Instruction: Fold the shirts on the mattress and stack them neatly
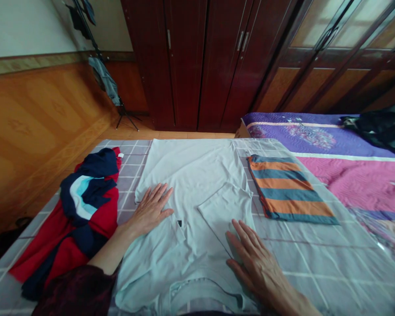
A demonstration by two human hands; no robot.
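A white T-shirt (pixel 191 175) lies spread on the checked bedsheet, its collar toward me and its hem at the far edge. The right sleeve is turned inward over the body as a flat flap. My left hand (pixel 153 209) rests with fingers outstretched on the shirt's left side, near a small dark tag. On the right, my right hand (pixel 253 254) lies flat with fingers extended at the shirt's side, by the folded sleeve. Neither hand grips anything.
A red and navy garment (pixel 88 210) lies crumpled at the left. A folded orange and blue striped garment (pixel 288 186) sits at the right on the checked bedsheet (pixel 316 250). Beyond are a purple and pink bedspread (pixel 335 175), a dark red wardrobe (pixel 191 66) and a clothes stand (pixel 98 52).
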